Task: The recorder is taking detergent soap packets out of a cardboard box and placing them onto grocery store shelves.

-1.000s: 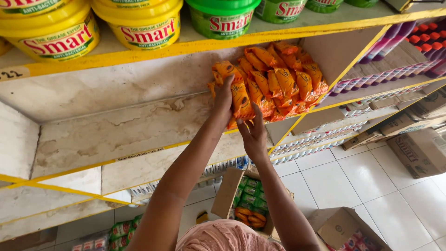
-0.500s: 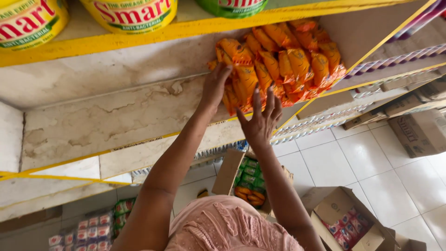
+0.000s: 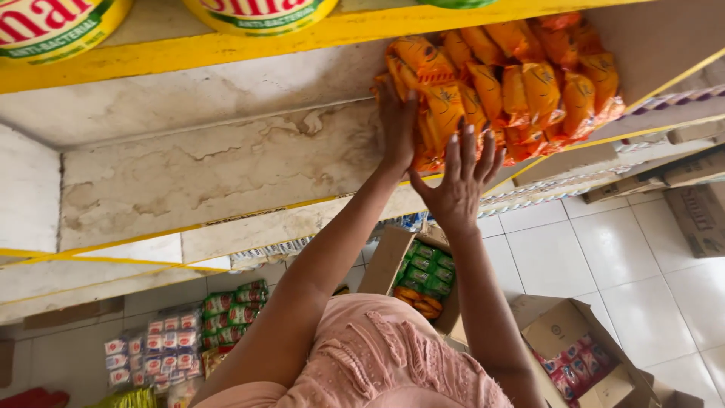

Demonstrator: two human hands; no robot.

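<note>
Marble shelf (image 3: 211,174): left hand (image 3: 396,125) flat against orange packets (image 3: 513,83), right hand (image 3: 457,189) open, grip empty

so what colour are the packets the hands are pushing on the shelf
Orange packets, seen best in the head view.

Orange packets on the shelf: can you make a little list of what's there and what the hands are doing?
shelf: pale stone shelf with yellow edge
packets: orange packets piled at its right end
left hand: left hand flat against the pile's left side
right hand: right hand open, fingers spread, at the pile's front
below: open box of green and orange packets on the tiled floor
</note>
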